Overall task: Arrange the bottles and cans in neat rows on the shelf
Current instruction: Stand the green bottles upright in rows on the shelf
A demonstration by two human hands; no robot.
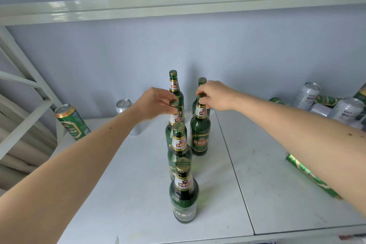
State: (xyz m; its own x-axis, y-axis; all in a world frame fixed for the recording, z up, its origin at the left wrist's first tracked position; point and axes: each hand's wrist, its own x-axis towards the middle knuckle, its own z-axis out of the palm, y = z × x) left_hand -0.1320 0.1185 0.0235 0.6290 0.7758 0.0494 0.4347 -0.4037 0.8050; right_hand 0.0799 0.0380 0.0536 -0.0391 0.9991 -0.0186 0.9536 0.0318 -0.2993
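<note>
Several green beer bottles stand upright on the white shelf (118, 194). A left row runs front to back: nearest bottle (184, 200), second bottle (179, 150), third bottle (172, 123), rear bottle (175, 87). My left hand (156, 103) pinches the cap of the third bottle. To the right, my right hand (215, 95) pinches the neck top of another bottle (200, 134), with one more bottle (202, 81) behind it, mostly hidden.
A green can (72, 123) and a silver can (123, 105) stand at the back left. Several silver and green cans (336, 107) lie piled at the back right. A green can (311, 176) lies on its side under my right forearm. A shelf beam (178, 6) runs overhead.
</note>
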